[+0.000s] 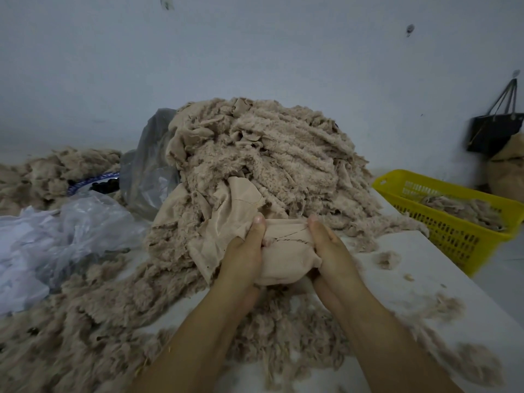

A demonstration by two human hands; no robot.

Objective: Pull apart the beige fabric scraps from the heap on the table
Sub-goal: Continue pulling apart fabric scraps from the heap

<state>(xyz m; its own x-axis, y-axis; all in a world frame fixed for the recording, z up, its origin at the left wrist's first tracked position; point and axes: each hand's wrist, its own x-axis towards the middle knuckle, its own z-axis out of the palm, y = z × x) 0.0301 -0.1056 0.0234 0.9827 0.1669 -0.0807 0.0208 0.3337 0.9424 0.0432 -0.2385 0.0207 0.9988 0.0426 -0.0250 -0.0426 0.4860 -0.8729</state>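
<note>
Beige fabric scrap (pixel 286 256) gripped by left hand (pixel 243 256) and right hand (pixel 331 251), fingers curled underneath, mostly hidden, heap (pixel 255 154) behind.

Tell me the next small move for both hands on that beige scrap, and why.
Probably draw the hands apart sideways. The left hand and right hand each grip an end of the beige scrap, thumbs on top, a stitched line running between them, right in front of the heap.

Left forearm (pixel 198 336) and right forearm (pixel 377 330) stretched forward side by side, left hand (pixel 244 251) and right hand (pixel 330 248) close together, thumbs on top, fingers curled underneath, both gripping one beige scrap (pixel 285 258)
</note>
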